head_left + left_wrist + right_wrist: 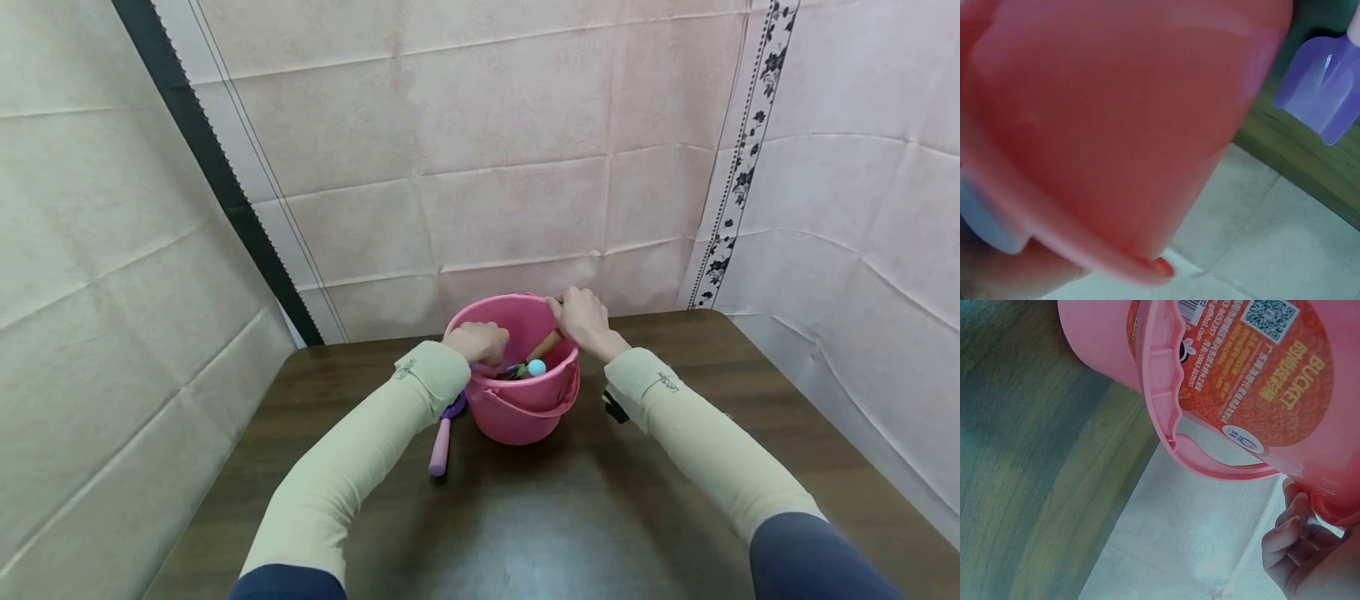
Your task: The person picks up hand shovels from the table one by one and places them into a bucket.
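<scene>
A pink plastic bucket [521,410] stands on the dark wooden table [570,517] near its far edge. My left hand [480,340] curls over the bucket's left rim, and my right hand [581,319] grips the far right rim. Small toys lie inside, among them a teal ball [536,367] and a wooden-looking stick [546,344]. In the left wrist view the bucket's wall [1116,125] fills the frame. The right wrist view shows the bucket's orange label [1260,369], its hanging handle [1175,431] and my right hand's fingers [1291,544] at the rim.
A toy shovel [442,442] with a purple blade [1325,94] and pink handle lies on the table just left of the bucket, under my left forearm. Pale cloth walls close in the table at the back and on both sides.
</scene>
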The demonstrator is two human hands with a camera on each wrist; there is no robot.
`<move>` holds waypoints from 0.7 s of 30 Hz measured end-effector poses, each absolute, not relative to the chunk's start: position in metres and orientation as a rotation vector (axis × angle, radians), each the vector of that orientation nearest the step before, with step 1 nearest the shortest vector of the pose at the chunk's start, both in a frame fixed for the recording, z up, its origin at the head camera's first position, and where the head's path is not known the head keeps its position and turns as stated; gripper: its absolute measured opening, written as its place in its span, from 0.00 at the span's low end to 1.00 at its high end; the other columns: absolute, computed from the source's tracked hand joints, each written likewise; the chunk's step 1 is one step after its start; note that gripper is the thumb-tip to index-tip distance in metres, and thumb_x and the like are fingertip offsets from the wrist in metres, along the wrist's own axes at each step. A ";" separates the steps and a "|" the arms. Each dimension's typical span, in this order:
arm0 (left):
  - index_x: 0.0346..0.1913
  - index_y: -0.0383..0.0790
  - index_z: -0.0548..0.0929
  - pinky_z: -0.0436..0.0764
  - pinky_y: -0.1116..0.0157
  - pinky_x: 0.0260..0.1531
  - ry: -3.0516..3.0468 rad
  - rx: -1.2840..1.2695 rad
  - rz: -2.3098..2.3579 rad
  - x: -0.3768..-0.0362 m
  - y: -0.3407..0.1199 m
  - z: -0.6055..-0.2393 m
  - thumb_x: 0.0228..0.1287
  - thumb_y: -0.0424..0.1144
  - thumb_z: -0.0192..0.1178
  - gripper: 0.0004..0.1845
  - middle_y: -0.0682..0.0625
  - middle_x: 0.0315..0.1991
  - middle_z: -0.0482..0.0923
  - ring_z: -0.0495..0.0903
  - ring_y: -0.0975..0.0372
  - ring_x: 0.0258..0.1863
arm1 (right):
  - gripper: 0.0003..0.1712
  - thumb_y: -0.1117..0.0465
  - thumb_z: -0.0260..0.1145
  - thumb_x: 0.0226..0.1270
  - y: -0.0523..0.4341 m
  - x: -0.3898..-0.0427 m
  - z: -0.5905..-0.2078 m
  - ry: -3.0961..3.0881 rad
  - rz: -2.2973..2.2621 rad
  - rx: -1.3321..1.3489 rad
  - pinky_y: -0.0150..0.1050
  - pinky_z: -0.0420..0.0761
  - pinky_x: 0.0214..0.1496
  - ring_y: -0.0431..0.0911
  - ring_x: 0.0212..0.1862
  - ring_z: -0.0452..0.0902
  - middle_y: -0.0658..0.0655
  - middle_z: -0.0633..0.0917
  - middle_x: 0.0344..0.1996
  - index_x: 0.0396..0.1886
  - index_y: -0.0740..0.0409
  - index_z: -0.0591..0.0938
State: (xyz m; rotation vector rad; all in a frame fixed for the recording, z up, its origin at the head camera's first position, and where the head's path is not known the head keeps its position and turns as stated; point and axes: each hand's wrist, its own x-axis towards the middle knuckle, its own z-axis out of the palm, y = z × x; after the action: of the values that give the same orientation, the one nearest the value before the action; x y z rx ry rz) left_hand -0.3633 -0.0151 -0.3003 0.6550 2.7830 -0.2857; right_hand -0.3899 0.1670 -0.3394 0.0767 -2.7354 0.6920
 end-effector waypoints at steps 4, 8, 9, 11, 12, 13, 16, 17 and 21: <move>0.18 0.44 0.68 0.64 0.68 0.16 2.783 0.643 -0.287 -0.365 -0.016 -0.303 0.58 0.29 0.55 0.14 0.52 0.16 0.62 0.63 0.62 0.15 | 0.26 0.45 0.52 0.73 0.168 -0.391 -0.340 -2.731 0.691 0.092 0.48 0.74 0.33 0.53 0.32 0.79 0.57 0.81 0.23 0.17 0.52 0.77; 0.21 0.44 0.70 0.66 0.68 0.16 2.809 0.607 -0.260 -0.365 -0.015 -0.304 0.59 0.30 0.56 0.12 0.52 0.16 0.63 0.65 0.62 0.15 | 0.27 0.46 0.52 0.73 0.169 -0.391 -0.341 -2.725 0.696 0.100 0.46 0.73 0.31 0.52 0.30 0.78 0.56 0.80 0.20 0.15 0.52 0.76; 0.22 0.43 0.71 0.67 0.68 0.16 2.817 0.599 -0.250 -0.365 -0.015 -0.304 0.59 0.31 0.57 0.10 0.52 0.16 0.64 0.67 0.62 0.15 | 0.27 0.46 0.53 0.73 0.169 -0.391 -0.341 -2.725 0.699 0.103 0.45 0.72 0.31 0.52 0.30 0.78 0.56 0.79 0.20 0.15 0.53 0.76; 0.25 0.42 0.73 0.69 0.68 0.18 2.834 0.594 -0.228 -0.366 -0.015 -0.304 0.59 0.32 0.58 0.07 0.51 0.18 0.67 0.70 0.61 0.17 | 0.27 0.46 0.53 0.73 0.169 -0.391 -0.340 -2.720 0.706 0.104 0.45 0.72 0.30 0.52 0.29 0.77 0.56 0.79 0.19 0.15 0.53 0.75; 0.27 0.42 0.75 0.70 0.67 0.19 2.849 0.594 -0.215 -0.366 -0.016 -0.303 0.59 0.33 0.58 0.05 0.50 0.20 0.69 0.72 0.60 0.19 | 0.26 0.47 0.53 0.73 0.169 -0.391 -0.340 -2.718 0.706 0.103 0.45 0.72 0.31 0.52 0.29 0.77 0.56 0.79 0.19 0.15 0.53 0.75; 0.29 0.42 0.76 0.72 0.66 0.21 2.874 0.606 -0.219 -0.366 -0.016 -0.303 0.60 0.33 0.58 0.04 0.50 0.22 0.71 0.74 0.60 0.22 | 0.26 0.47 0.53 0.73 0.169 -0.392 -0.340 -2.717 0.706 0.099 0.44 0.71 0.30 0.51 0.29 0.77 0.56 0.78 0.19 0.14 0.53 0.75; 0.34 0.42 0.78 0.78 0.61 0.32 2.959 0.664 -0.227 -0.368 -0.021 -0.299 0.64 0.37 0.56 0.03 0.49 0.31 0.77 0.79 0.58 0.32 | 0.26 0.47 0.54 0.73 0.170 -0.392 -0.341 -2.722 0.710 0.096 0.44 0.71 0.30 0.51 0.29 0.76 0.55 0.78 0.19 0.15 0.53 0.75; 0.35 0.42 0.78 0.79 0.59 0.35 2.999 0.673 -0.216 -0.369 -0.023 -0.298 0.65 0.38 0.55 0.05 0.48 0.33 0.79 0.80 0.57 0.35 | 0.26 0.46 0.53 0.73 0.170 -0.393 -0.341 -2.724 0.711 0.097 0.44 0.71 0.30 0.51 0.29 0.76 0.55 0.78 0.18 0.15 0.53 0.76; 0.34 0.42 0.79 0.80 0.51 0.41 3.189 0.657 -0.074 -0.373 -0.043 -0.293 0.68 0.42 0.52 0.09 0.44 0.38 0.82 0.83 0.51 0.41 | 0.27 0.46 0.53 0.73 0.171 -0.392 -0.342 -2.728 0.719 0.107 0.42 0.70 0.29 0.50 0.27 0.75 0.54 0.77 0.17 0.15 0.53 0.76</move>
State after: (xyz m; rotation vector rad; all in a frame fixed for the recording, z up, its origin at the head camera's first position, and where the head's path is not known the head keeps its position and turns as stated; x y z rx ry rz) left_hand -0.3729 -0.0430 -0.2925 0.6570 3.1885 -0.0741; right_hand -0.3924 0.1705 -0.3422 0.1069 -2.7279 0.7188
